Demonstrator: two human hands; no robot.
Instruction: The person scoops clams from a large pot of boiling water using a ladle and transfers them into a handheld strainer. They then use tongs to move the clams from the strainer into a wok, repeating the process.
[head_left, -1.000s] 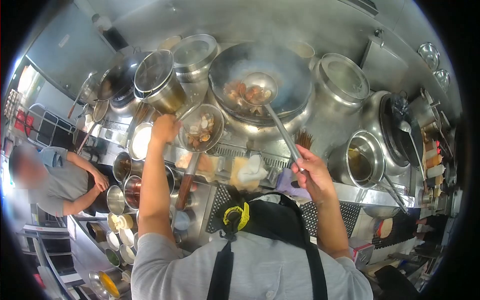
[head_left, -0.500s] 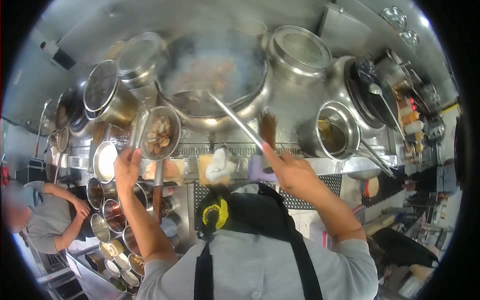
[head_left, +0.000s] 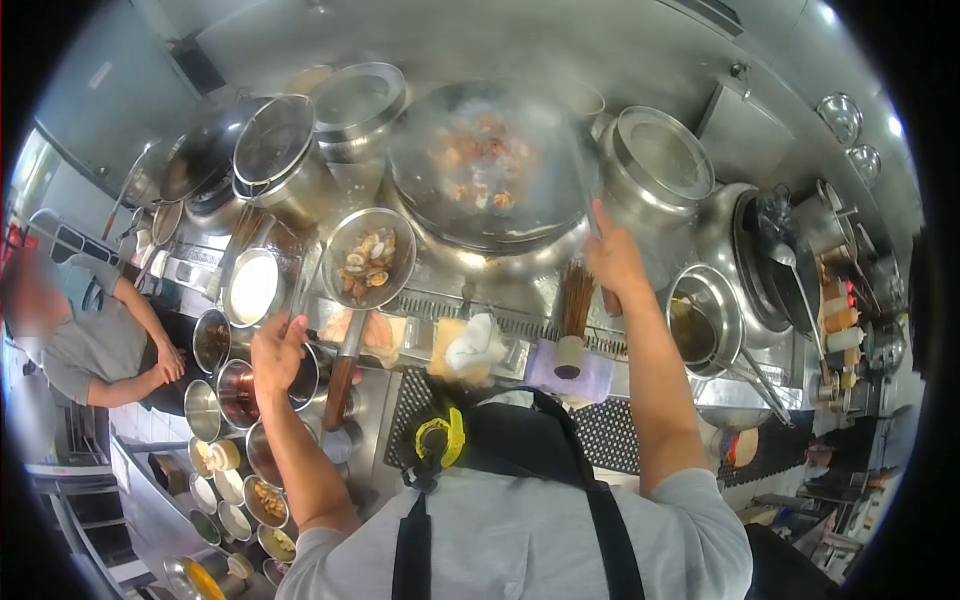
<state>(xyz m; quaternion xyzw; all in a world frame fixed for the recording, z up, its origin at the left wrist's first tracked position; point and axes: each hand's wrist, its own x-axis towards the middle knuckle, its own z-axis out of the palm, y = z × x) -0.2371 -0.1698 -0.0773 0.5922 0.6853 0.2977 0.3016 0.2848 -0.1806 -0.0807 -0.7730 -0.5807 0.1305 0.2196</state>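
A large steaming wok (head_left: pixel 560 235) holds clams and sits at the centre of the stove. My right hand (head_left: pixel 612 262) is raised at the wok's right rim, closed on a ladle handle whose brown end (head_left: pixel 611 301) shows below the fist; the ladle's bowl is blurred. My left hand (head_left: pixel 278 348) hovers over the seasoning pots (head_left: pixel 238 392), closed on a thin metal utensil (head_left: pixel 306 288). Just to its right a wire strainer (head_left: pixel 368 258) with clams rests on the ledge, its wooden handle (head_left: pixel 343 372) pointing toward me.
Lidded steel pots (head_left: pixel 275 140) (head_left: pixel 660 150) flank the wok. A bamboo brush (head_left: pixel 575 300), a white cloth (head_left: pixel 475 345) and a purple cloth (head_left: pixel 590 385) lie on the front ledge. A pot of liquid (head_left: pixel 700 320) and a black wok (head_left: pixel 775 255) stand right. A co-worker (head_left: pixel 90 345) leans at left.
My right hand has gone from low at the front ledge up to the wok's right rim with the ladle. My left hand stays low near the seasoning pots, after dropping from the strainer's rim.
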